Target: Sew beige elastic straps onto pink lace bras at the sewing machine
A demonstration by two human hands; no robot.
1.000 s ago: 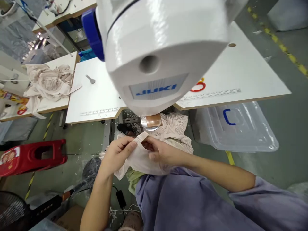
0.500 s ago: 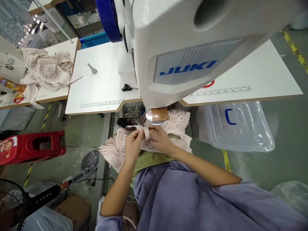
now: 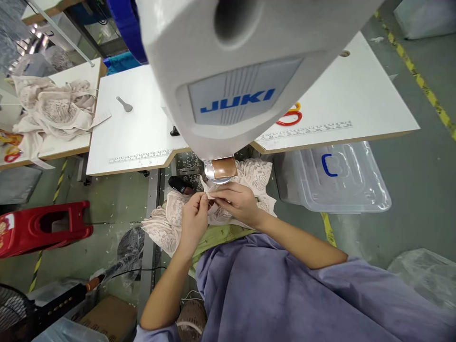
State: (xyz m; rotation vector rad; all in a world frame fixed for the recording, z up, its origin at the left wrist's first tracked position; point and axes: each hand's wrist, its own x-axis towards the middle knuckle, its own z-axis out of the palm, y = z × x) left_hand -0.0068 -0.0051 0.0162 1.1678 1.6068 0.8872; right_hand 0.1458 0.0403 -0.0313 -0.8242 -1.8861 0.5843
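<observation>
Pale pink lace bras (image 3: 162, 230) lie bunched across my lap, over a green cloth (image 3: 221, 237). My left hand (image 3: 195, 216) pinches a pale strap or band of this lacework between thumb and fingers. Close against it, my right hand (image 3: 237, 202) holds the same narrow piece, its fingertips meeting the left ones. Just beyond my fingers is the rounded lower end of a white JUKI sewing machine (image 3: 228, 109), with a brown pad and a shiny metal rim (image 3: 220, 171). The exact part between my fingertips is too small to make out.
White tabletops (image 3: 131, 137) with printed rulers flank the machine. Red-handled scissors (image 3: 290, 116) lie on the right one. A lidded clear bin (image 3: 345, 185) stands below it. At left are a lace pile (image 3: 57, 109), a red stool (image 3: 46, 225) and a fan (image 3: 14, 308).
The band that showed as a loop between my hands is now mostly hidden in my fingers. My right fingers have straightened toward the left ones. The view has shifted to the right.
</observation>
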